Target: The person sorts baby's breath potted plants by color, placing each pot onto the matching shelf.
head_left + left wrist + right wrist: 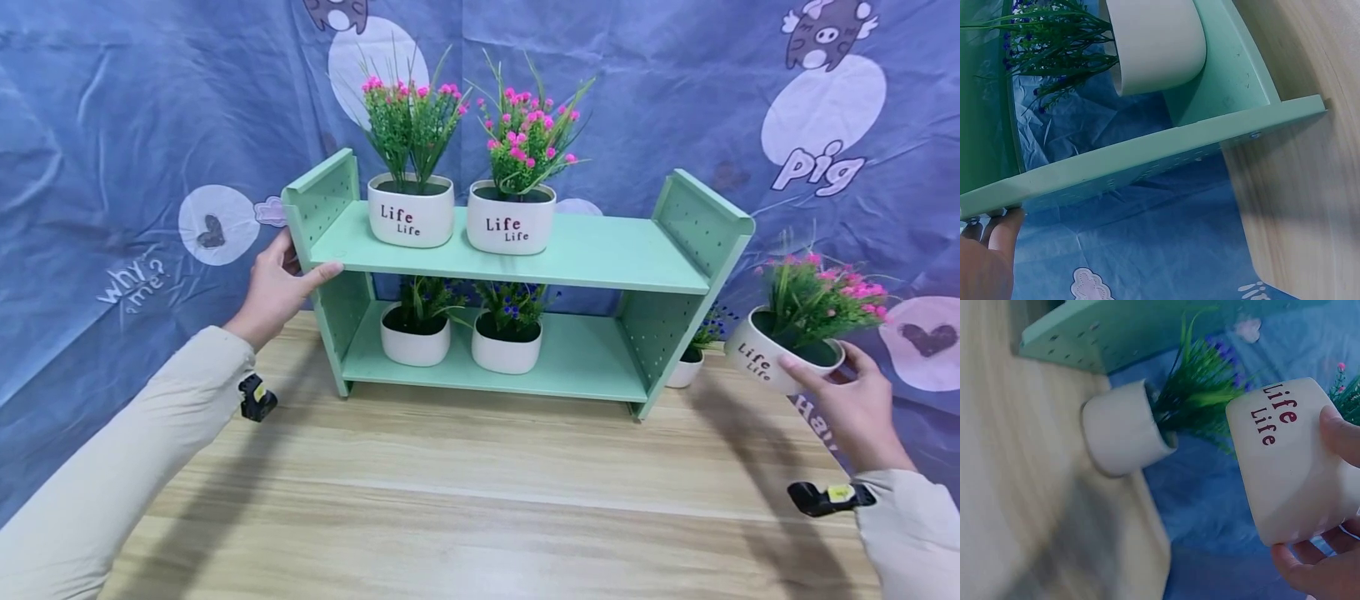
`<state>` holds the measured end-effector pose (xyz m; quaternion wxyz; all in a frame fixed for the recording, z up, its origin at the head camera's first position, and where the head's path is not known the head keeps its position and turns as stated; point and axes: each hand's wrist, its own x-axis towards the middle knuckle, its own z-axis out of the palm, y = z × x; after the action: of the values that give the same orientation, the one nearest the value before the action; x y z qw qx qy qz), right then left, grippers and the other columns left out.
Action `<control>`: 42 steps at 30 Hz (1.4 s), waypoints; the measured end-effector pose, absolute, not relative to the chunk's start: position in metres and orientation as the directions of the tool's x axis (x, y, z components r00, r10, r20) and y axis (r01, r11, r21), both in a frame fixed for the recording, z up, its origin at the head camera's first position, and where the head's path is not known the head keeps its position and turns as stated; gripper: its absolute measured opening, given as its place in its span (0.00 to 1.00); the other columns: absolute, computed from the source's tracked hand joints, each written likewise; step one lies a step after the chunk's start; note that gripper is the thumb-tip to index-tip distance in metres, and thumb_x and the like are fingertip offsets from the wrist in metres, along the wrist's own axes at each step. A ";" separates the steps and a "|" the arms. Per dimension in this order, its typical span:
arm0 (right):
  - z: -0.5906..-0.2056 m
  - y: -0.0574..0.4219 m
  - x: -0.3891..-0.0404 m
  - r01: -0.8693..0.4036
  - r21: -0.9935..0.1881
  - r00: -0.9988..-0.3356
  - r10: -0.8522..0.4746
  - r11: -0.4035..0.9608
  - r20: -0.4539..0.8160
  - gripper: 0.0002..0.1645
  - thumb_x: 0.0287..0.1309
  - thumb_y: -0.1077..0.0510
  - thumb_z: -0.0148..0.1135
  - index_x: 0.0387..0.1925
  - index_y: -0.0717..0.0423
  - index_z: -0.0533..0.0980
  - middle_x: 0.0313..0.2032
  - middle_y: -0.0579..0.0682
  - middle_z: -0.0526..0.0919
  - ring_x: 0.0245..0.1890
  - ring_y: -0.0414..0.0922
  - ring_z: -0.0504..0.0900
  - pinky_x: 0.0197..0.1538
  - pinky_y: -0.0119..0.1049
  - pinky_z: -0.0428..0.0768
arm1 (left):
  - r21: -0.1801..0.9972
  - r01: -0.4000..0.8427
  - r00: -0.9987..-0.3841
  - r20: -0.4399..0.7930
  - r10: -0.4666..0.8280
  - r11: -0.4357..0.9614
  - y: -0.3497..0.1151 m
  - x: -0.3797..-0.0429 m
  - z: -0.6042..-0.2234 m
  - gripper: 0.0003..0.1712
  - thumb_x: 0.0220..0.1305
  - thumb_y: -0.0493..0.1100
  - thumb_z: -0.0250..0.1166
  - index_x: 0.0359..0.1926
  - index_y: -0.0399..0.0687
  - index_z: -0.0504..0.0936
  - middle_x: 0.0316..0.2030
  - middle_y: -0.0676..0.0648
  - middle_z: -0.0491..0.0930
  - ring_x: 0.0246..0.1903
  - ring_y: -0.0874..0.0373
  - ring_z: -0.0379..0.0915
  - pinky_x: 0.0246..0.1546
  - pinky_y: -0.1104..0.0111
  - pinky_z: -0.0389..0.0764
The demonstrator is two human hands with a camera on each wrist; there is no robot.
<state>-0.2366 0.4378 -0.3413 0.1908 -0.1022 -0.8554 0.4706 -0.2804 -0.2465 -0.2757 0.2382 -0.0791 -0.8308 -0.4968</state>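
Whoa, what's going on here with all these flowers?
A person is handling potted flowers at a green shelf. Their right hand holds a white pot with pink flowers, tilted in the air to the right of the shelf. Their left hand grips the shelf's left side. Two pink-flowered pots stand on the top board, and two more pots stand below. Another pot, with blue-purple flowers, stands on the table just right of the shelf.
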 end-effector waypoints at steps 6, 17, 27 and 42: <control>-0.322 0.426 -0.234 -0.042 -0.845 -0.893 0.360 0.533 0.271 0.48 0.57 0.54 0.68 0.73 0.51 0.54 0.38 0.25 0.68 0.37 0.21 0.68 0.34 0.08 0.69 | 0.790 0.360 -0.877 0.469 -0.109 0.497 -0.246 -0.280 -0.275 0.40 0.58 0.50 0.70 0.68 0.50 0.64 0.61 0.41 0.73 0.59 0.51 0.71 0.54 0.69 0.77; -0.284 0.404 -0.223 -0.119 -0.862 -0.884 0.342 0.493 0.318 0.43 0.58 0.59 0.66 0.71 0.45 0.58 0.40 0.27 0.70 0.38 0.21 0.71 0.35 0.09 0.67 | 0.789 0.381 -0.871 0.482 -0.100 0.483 -0.247 -0.280 -0.275 0.39 0.59 0.48 0.69 0.68 0.50 0.64 0.61 0.40 0.72 0.59 0.52 0.71 0.53 0.73 0.77; -0.251 0.387 -0.211 -0.221 -0.840 -0.856 0.315 0.496 0.411 0.29 0.58 0.63 0.65 0.58 0.38 0.69 0.41 0.35 0.71 0.39 0.29 0.71 0.36 0.11 0.68 | 0.790 0.387 -0.868 0.486 -0.102 0.476 -0.247 -0.281 -0.276 0.39 0.58 0.48 0.70 0.68 0.50 0.65 0.61 0.41 0.72 0.60 0.52 0.71 0.55 0.70 0.77; -0.219 0.375 -0.205 -0.549 -0.794 -0.791 0.144 0.262 0.595 0.33 0.53 0.80 0.58 0.59 0.56 0.73 0.44 0.43 0.78 0.39 0.34 0.76 0.42 0.11 0.73 | 0.793 0.372 -0.873 0.475 -0.108 0.482 -0.246 -0.279 -0.274 0.39 0.58 0.48 0.70 0.68 0.50 0.64 0.61 0.40 0.72 0.60 0.51 0.70 0.56 0.67 0.76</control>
<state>-0.2047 0.3752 -0.2194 0.2929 0.1371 -0.7383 0.5920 -0.2789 -0.2460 -0.2743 0.2390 -0.0798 -0.8271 -0.5025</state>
